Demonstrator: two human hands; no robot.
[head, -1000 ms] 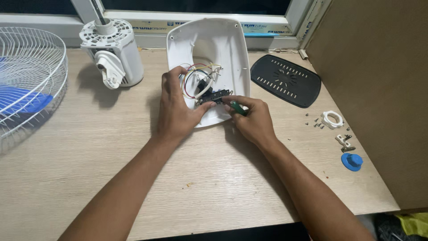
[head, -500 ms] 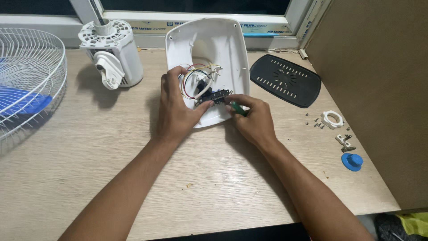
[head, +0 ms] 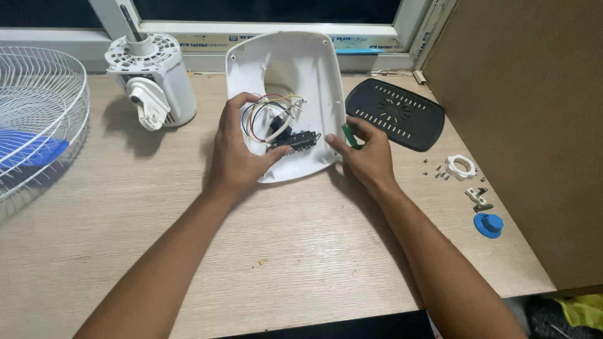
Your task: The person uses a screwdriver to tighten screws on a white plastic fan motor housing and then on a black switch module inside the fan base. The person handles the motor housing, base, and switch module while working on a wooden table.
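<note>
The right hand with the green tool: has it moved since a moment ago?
Yes. The right hand drew the green screwdriver back from the black switch block to the white housing's right edge. The left hand still holds the block; the housing stayed put.

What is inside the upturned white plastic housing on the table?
Inside the white housing: coloured wires and a dark switch block, pinched by the left hand. That hand covers the lower left interior.

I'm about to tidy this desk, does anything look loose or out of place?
Yes: small screws lie scattered loose near the white ring by the table's right edge. Coloured wires spill from the open white housing.
</note>
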